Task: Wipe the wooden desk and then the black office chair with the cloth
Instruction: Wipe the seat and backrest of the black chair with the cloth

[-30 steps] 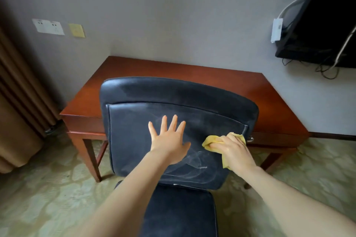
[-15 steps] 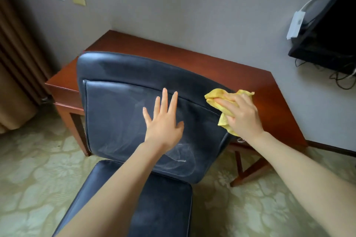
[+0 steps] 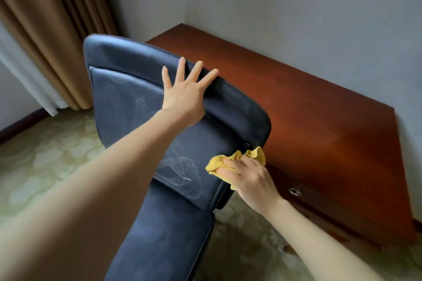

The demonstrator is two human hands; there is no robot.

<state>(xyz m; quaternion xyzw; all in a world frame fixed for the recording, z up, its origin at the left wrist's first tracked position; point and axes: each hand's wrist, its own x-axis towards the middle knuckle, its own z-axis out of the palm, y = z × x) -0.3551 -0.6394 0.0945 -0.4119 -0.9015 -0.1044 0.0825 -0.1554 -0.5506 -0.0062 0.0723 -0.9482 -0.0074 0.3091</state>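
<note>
Hanging at the far left, a brown curtain (image 3: 52, 36) reaches down to the patterned carpet (image 3: 45, 166). To its right stands the black office chair (image 3: 127, 102), its backrest facing the camera and showing pale smear marks on the panel, its seat (image 3: 164, 235) running toward the lower edge of the view. The left hand (image 3: 185, 96) lies flat against the upper backrest, fingers spread wide, gripping nothing. Lower and further right, the right hand (image 3: 249, 178) is closed on the yellow cloth (image 3: 228, 162), pressing it against the lower right edge of the backrest. Beyond the chair, the wooden desk (image 3: 308, 121) sits against the grey wall (image 3: 296, 7), with a metal drawer pull (image 3: 295, 191) on its front.
</note>
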